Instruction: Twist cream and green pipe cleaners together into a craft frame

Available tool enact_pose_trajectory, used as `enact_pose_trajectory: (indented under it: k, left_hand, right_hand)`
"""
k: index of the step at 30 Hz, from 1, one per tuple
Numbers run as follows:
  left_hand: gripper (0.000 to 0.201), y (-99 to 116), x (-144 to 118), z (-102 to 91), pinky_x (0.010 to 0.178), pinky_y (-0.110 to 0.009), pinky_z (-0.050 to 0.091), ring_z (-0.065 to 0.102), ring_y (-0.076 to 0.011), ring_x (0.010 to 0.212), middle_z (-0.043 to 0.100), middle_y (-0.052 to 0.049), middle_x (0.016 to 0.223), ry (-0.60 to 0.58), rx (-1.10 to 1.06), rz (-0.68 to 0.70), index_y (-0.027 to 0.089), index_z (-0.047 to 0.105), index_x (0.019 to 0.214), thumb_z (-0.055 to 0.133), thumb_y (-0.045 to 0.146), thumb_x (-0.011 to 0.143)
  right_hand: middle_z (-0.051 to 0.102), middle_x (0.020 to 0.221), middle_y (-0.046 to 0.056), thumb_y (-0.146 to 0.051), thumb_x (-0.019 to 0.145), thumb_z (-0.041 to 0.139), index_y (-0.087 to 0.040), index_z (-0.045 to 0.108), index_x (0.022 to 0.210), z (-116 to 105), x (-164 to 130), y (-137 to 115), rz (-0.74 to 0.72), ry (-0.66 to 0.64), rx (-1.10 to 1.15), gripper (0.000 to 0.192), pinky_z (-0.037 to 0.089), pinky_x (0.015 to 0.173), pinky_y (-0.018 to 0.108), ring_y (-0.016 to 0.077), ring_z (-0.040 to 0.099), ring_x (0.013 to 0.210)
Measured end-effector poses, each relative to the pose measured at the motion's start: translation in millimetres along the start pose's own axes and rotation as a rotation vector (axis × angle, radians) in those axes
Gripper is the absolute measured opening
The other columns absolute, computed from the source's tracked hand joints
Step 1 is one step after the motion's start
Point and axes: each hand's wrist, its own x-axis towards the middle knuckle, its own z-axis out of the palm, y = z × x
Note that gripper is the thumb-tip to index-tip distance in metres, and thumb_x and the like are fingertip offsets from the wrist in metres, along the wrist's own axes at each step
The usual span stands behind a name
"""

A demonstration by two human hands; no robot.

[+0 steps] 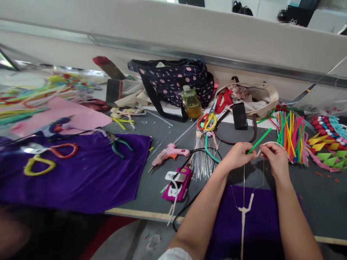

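1. Left hand closed, fingertips pinched on the lower end of a green pipe cleaner that slanted up and to the right, above the counter.
2. Right hand closed too, fingers pinched on a thin wire frame, knuckles just beside the left hand's fingertips.
3. Wire frame hung below both hands, its lower part wrapped in a cream pipe cleaner that ran down over a purple cloth at the near edge.
4. Just right of the right hand, a bundle of multicoloured pipe cleaners lay fanned on the counter; beyond it, folded felt pieces in red, yellow and green.
5. Left of the left hand, a sheaf of thin metal wires, with red and yellow loops at its far end.
6. Further left, a pink glue gun lay on its side, and nearer the edge a pink phone with a cable plugged in.
7. Behind, near the wall, a bottle of yellowish liquid stood upright in front of a dark polka-dot bag; a beige tote bag sat to its right, a black phone leaning at it.
8. Far left, a large purple velvet cloth carried pliers and heart-shaped loops in orange and yellow.
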Motion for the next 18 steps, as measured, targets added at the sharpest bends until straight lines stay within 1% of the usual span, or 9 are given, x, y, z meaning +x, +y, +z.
enact_pose_trajectory:
  k: [4, 7, 9, 10, 12, 15, 18]
  left_hand:
    - [0.015, 1, 0, 4.6, 0.061, -0.021, 0.035, 0.051, -0.0102, 0.063, 0.058, 0.001, 0.065, 0.005, 0.011, -0.029, 0.013, 0.061, 0.063, 0.058, 0.023, 0.074]
    - [0.014, -4, 2, 6.8, 0.058, -0.021, 0.034, 0.047, -0.0095, 0.06, 0.055, 0.002, 0.062, 0.03, -0.009, -0.076, 0.012, 0.062, 0.065, 0.058, 0.023, 0.073]
    - [0.014, -8, 4, 7.5, 0.056, -0.021, 0.032, 0.043, -0.009, 0.057, 0.052, 0.003, 0.059, 0.057, -0.025, -0.116, 0.012, 0.063, 0.066, 0.059, 0.024, 0.071]
    - [0.014, -10, 4, 7.3, 0.055, -0.021, 0.031, 0.042, -0.009, 0.056, 0.052, 0.003, 0.057, 0.067, -0.05, -0.139, 0.012, 0.064, 0.066, 0.059, 0.024, 0.07]
    - [0.015, -13, 5, 5.1, 0.055, -0.022, 0.031, 0.043, -0.0091, 0.056, 0.052, 0.002, 0.057, 0.073, -0.147, -0.177, 0.011, 0.064, 0.067, 0.061, 0.025, 0.068]
    - [0.017, -15, 4, -1.5, 0.059, -0.023, 0.034, 0.046, -0.0097, 0.058, 0.056, 0.001, 0.059, 0.083, -0.299, -0.203, 0.01, 0.066, 0.07, 0.064, 0.027, 0.067]
    - [0.019, -15, 2, -7.8, 0.062, -0.024, 0.036, 0.048, -0.0099, 0.059, 0.057, 0.0, 0.06, 0.096, -0.364, -0.204, 0.01, 0.066, 0.068, 0.068, 0.028, 0.064]
  right_hand:
    - [0.064, 0.065, 0.001, -0.037, 0.077, 0.068, -0.022, 0.069, 0.074, 3, -9, -8, -0.157, 0.076, -0.087, 0.016, 0.047, 0.056, 0.029, 0.0154, 0.057, 0.058]
    - [0.068, 0.072, 0.002, -0.035, 0.079, 0.067, -0.022, 0.069, 0.075, 7, -18, -13, -0.257, 0.122, -0.121, 0.014, 0.051, 0.063, 0.032, 0.0182, 0.062, 0.066]
    - [0.07, 0.076, 0.004, -0.034, 0.079, 0.067, -0.022, 0.069, 0.075, 7, -22, -15, -0.332, 0.126, -0.15, 0.012, 0.052, 0.068, 0.034, 0.0199, 0.064, 0.071]
    - [0.07, 0.077, 0.004, -0.033, 0.08, 0.067, -0.023, 0.069, 0.075, 7, -24, -16, -0.372, 0.108, -0.173, 0.011, 0.052, 0.068, 0.034, 0.0202, 0.065, 0.071]
    - [0.07, 0.076, 0.004, -0.03, 0.081, 0.065, -0.024, 0.07, 0.076, 4, -26, -18, -0.449, 0.01, -0.227, 0.009, 0.052, 0.067, 0.034, 0.0202, 0.065, 0.07]
    - [0.071, 0.079, 0.003, -0.023, 0.084, 0.061, -0.026, 0.07, 0.081, -1, -26, -22, -0.561, -0.234, -0.296, 0.01, 0.052, 0.067, 0.034, 0.0197, 0.065, 0.073]
    - [0.071, 0.084, 0.003, -0.017, 0.085, 0.058, -0.027, 0.07, 0.089, -3, -26, -28, -0.645, -0.444, -0.371, 0.016, 0.052, 0.07, 0.033, 0.0187, 0.065, 0.077]
